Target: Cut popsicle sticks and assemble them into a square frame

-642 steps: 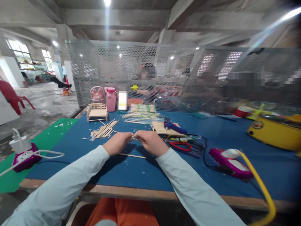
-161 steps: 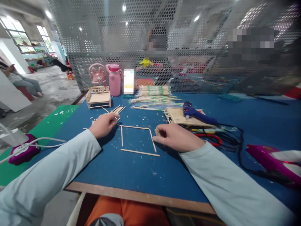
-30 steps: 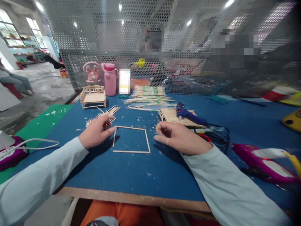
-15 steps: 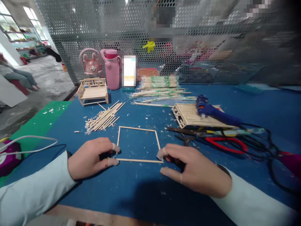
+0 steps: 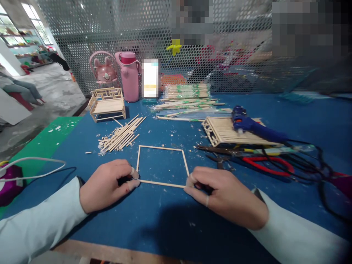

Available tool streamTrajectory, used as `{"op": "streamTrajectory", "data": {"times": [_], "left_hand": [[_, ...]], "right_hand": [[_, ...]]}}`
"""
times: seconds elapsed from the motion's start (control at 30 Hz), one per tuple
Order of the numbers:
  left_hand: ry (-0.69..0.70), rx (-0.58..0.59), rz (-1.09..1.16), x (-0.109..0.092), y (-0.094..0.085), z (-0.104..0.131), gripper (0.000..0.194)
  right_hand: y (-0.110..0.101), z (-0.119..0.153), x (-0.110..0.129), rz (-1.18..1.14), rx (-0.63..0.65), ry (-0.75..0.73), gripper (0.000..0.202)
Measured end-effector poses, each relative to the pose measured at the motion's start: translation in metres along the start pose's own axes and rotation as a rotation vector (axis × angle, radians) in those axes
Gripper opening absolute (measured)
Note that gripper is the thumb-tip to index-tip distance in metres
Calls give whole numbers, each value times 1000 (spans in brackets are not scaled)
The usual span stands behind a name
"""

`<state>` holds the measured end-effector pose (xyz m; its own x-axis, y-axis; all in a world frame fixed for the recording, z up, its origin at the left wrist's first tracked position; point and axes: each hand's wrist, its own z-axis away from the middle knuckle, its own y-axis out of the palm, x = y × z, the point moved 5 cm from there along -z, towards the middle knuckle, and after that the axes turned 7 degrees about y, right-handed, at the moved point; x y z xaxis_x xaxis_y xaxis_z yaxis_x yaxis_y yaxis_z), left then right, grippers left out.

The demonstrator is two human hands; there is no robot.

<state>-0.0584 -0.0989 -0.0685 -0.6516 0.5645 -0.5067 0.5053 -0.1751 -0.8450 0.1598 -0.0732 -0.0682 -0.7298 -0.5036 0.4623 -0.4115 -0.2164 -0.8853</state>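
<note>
Four-sided and thin, a wooden stick frame (image 5: 161, 147) lies flat on the blue tabletop. My left hand (image 5: 112, 183) pinches its near left corner between thumb and forefinger. At the near right corner my right hand (image 5: 222, 192) is closed the same way, thumb at the end of the near stick (image 5: 162, 183). Pale coverings wrap the fingertips of both hands. The two near corners are hidden by my fingers. Beyond the left hand is a loose pile of cut wooden sticks (image 5: 121, 135).
A miniature wooden bench (image 5: 107, 104) stands at the back left by a pink bottle (image 5: 130, 79). On the right, a blue glue gun (image 5: 253, 128) rests on a slatted wooden piece (image 5: 220, 134), near red-handled pliers (image 5: 269, 165) and cables. Bagged sticks (image 5: 187, 91) lie at the back.
The near stick has moved up against the side sticks, closing the gap at the corners. My right thumb and fingers have come together on the corner; my left fingers have closed too.
</note>
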Motion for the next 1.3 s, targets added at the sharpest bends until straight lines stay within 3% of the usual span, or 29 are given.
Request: {"op": "streamTrajectory", "data": {"times": [0.2, 0.3, 0.4, 0.47, 0.6, 0.7, 1.0, 1.1, 1.2, 1.3], "left_hand": [[-28, -9, 0, -1, 0, -1, 16], [-38, 1, -12, 0, 1, 0, 13], [-51, -4, -20, 1, 0, 2, 14], [-57, -10, -22, 1, 0, 3, 16], [-68, -38, 2, -1, -3, 4, 14], [-75, -93, 15, -3, -7, 5, 9], [-87, -89, -10, -3, -4, 6, 8], [-96, -190, 31, -6, -7, 6, 8], [-17, -309, -10, -21, -13, 1, 12], [182, -316, -101, -39, -16, -10, 15]], "right_hand": [[1, 0, 0, -14, 34, 16, 20], [-2, 2, -3, -139, 49, 76, 6], [-14, 5, -10, -359, -57, 176, 25], [-21, 7, -12, -400, -137, 197, 23], [-22, 5, -10, -203, -88, 104, 5], [-19, 1, -7, -110, -51, 27, 10], [-13, 1, -2, -69, -25, -9, 2], [-11, 0, -2, -59, -29, -5, 5], [-13, -3, -2, -52, -34, 23, 12], [-17, -3, 0, -64, -42, 48, 15]]}}
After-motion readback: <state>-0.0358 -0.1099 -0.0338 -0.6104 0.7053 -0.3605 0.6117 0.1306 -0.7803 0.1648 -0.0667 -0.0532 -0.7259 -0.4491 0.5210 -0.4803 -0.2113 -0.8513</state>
